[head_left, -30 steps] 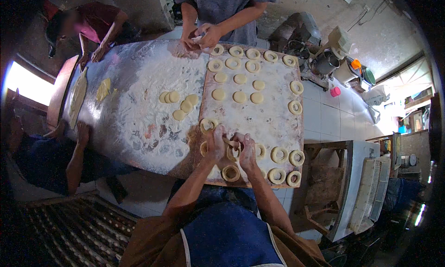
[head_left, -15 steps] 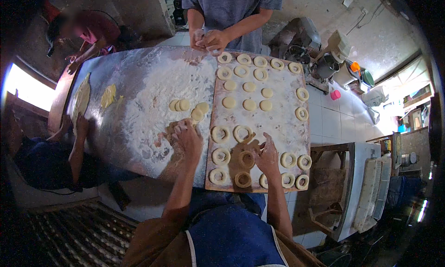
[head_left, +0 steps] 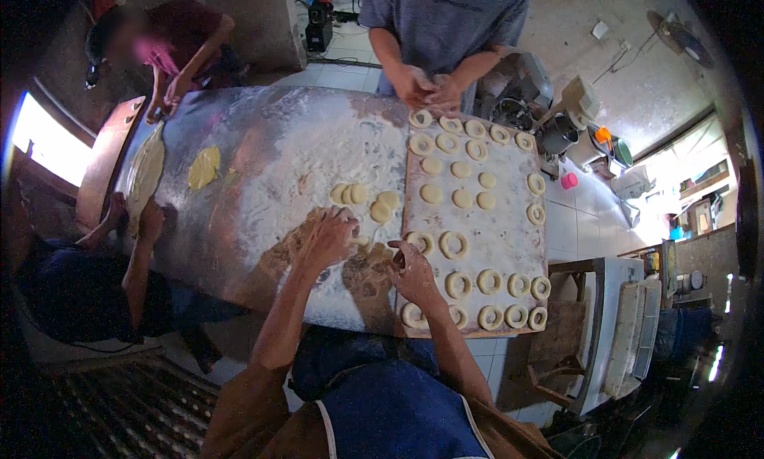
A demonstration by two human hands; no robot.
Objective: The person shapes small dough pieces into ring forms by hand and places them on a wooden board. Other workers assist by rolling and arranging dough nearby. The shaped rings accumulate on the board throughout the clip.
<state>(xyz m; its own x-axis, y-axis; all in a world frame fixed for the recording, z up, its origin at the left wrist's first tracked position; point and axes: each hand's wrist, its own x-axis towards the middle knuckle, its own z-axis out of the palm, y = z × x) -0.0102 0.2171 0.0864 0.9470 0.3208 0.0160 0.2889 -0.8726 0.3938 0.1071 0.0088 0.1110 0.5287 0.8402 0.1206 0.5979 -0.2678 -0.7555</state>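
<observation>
On the floured table my left hand (head_left: 328, 238) has its fingers curled, and a small pale piece of dough (head_left: 360, 241) shows at its thumb side. My right hand (head_left: 415, 273) hovers by the left edge of the wooden board (head_left: 501, 228), index finger stretched out, nothing visible in it. Beyond my left hand lie overlapping dough discs (head_left: 348, 194), with more dough discs (head_left: 384, 207) just to their right. Dough rings (head_left: 454, 245) stand in rows on the board, around several flat dough rounds (head_left: 462, 199). My right forearm partly covers the near-left rings.
Across the table a person (head_left: 446, 29) holds their hands together over the board's far edge. At left, two other people reach to a long dough sheet (head_left: 146, 168), beside a yellow lump (head_left: 204, 167). A white-topped stand (head_left: 609, 324) is at right; buckets (head_left: 559, 132) stand beyond.
My right hand has moved left, from over the rings to the board's left edge. A small dough piece now shows at my left hand. The view has shifted, setting the table farther right.
</observation>
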